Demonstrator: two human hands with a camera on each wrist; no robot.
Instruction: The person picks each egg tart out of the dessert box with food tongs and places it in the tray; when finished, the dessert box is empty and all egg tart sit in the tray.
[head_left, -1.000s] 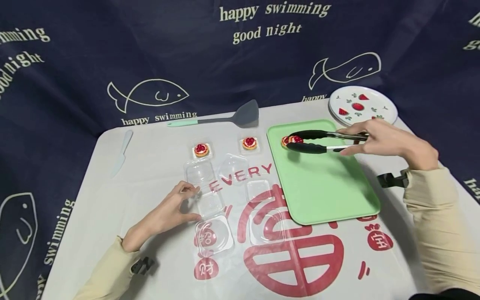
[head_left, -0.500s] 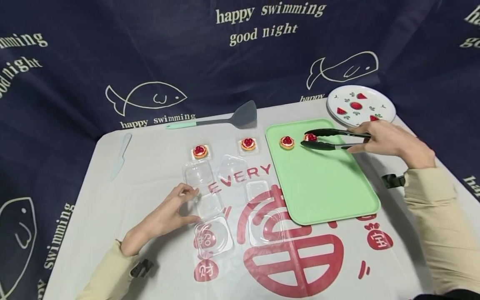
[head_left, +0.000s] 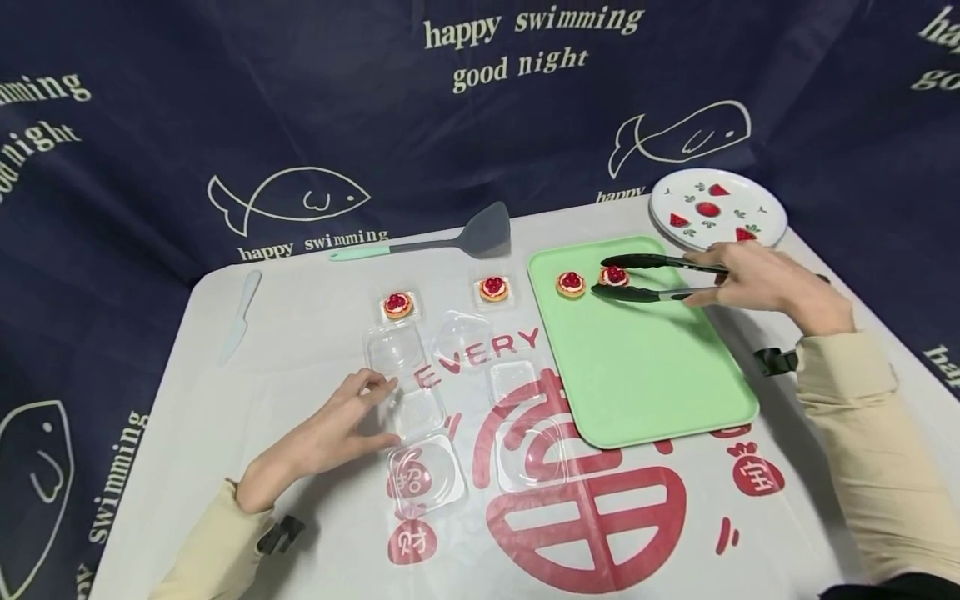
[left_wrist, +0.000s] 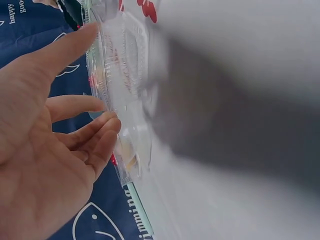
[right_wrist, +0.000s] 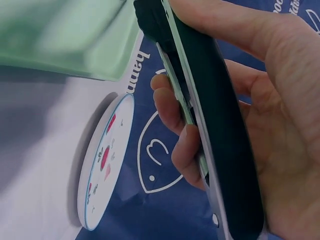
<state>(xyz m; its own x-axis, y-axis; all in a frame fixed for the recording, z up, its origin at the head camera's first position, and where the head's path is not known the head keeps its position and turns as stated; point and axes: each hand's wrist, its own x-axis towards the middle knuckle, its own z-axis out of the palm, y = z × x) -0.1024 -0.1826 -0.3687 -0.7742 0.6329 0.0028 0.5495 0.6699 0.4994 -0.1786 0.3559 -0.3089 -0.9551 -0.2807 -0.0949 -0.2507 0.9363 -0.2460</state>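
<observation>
In the head view my right hand [head_left: 765, 279] grips a pair of black-tipped tongs [head_left: 652, 293]. The tong tips stand apart on either side of a red-topped tart [head_left: 614, 276] on the green tray [head_left: 652, 375]. To its left on the tray sits another tart [head_left: 571, 284]. My left hand [head_left: 330, 433] has thumb and fingers spread at the side of a clear plastic box [head_left: 416, 412]. Its fingertips appear to touch the box's edge in the left wrist view. The right wrist view shows fingers wrapped round the tongs' handles; the tips are out of sight there.
Two tarts [head_left: 397, 305] [head_left: 493, 289] sit on small clear bases at the back. More clear boxes [head_left: 532, 454] stand open nearby. A spatula [head_left: 483, 232] lies along the back edge, a pale blue knife [head_left: 242, 317] at the left. A watermelon-print plate [head_left: 716, 208] stands back right.
The tongs and one tart shifted right on the tray, away from the other tart. Since half a second ago, the tong tips have spread a little wider. My left hand stays in place.
</observation>
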